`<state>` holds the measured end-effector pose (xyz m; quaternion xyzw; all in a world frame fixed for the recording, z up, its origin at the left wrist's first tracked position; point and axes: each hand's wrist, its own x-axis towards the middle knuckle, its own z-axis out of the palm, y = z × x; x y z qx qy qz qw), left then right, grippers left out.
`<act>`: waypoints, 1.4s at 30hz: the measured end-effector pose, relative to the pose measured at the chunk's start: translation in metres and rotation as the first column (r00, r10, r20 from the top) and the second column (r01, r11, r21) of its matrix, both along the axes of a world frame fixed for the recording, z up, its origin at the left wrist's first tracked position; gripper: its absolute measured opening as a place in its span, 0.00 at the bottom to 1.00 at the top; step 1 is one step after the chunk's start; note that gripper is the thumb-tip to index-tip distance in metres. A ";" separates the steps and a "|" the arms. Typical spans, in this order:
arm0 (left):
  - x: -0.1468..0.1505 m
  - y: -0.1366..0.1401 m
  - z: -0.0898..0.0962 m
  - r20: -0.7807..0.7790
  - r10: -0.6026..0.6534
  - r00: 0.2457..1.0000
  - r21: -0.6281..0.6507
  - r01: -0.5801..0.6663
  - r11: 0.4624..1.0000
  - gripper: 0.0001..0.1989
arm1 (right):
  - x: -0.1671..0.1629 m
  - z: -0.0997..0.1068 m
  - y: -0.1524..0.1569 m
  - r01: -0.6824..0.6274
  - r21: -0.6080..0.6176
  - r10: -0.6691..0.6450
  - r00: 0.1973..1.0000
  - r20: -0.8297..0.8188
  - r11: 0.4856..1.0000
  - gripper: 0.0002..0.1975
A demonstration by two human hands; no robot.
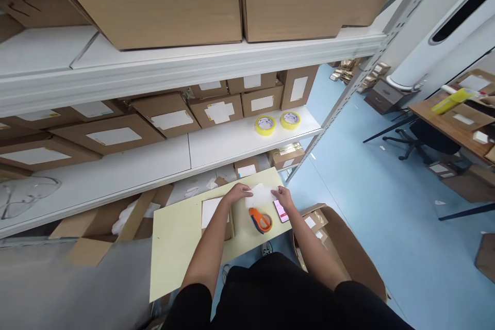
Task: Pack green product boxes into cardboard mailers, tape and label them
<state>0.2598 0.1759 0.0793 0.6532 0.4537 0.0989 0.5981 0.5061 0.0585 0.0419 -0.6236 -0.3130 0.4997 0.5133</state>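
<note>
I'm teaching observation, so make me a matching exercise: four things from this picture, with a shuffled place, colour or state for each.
Things
1. Paper
2. Phone
3. Tape rolls
4. Ring-shaped tool

Descriptions
A. Yellow, standing apart from the table, on the shelf
B. Held between left hand and right hand
C. Orange and blue
D. Showing a pinkish screen

Pairs: 1-B, 2-D, 3-A, 4-C
</note>
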 end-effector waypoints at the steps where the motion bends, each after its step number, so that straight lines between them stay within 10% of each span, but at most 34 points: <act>1: 0.003 0.002 0.002 0.019 -0.007 1.000 -0.014 0.007 1.000 0.17 | 0.001 0.005 -0.001 -0.003 0.014 0.003 1.000 -0.001 1.000 0.25; 11: -0.002 -0.009 0.010 0.080 0.255 0.964 0.012 -0.257 0.966 0.22 | 0.039 0.061 -0.010 0.152 0.137 -0.139 0.985 -0.098 0.979 0.19; 19: 0.032 -0.059 0.028 0.164 0.373 0.913 0.112 -0.393 0.913 0.25 | -0.003 0.092 -0.008 -0.189 0.240 0.232 0.958 -0.166 0.952 0.19; 28: -0.067 -0.150 0.071 0.069 0.367 0.928 0.077 -0.372 0.925 0.27 | -0.084 0.117 -0.005 -0.505 0.286 0.557 0.818 -0.142 0.814 0.33; 30: -0.074 -0.168 0.076 0.114 0.508 0.854 0.042 -0.515 0.856 0.26 | -0.108 0.121 -0.010 -0.458 0.286 0.515 0.840 -0.169 0.842 0.31; 36: -0.078 -0.200 0.093 0.365 0.874 0.320 -0.156 -0.905 0.397 0.31 | -0.140 0.126 -0.046 -0.503 0.206 0.533 0.835 -0.138 0.840 0.16; 42: -0.079 -0.209 0.111 0.419 0.880 0.226 -0.214 -0.916 0.338 0.30 | -0.145 0.135 -0.073 -0.545 0.228 0.582 0.800 -0.145 0.807 0.15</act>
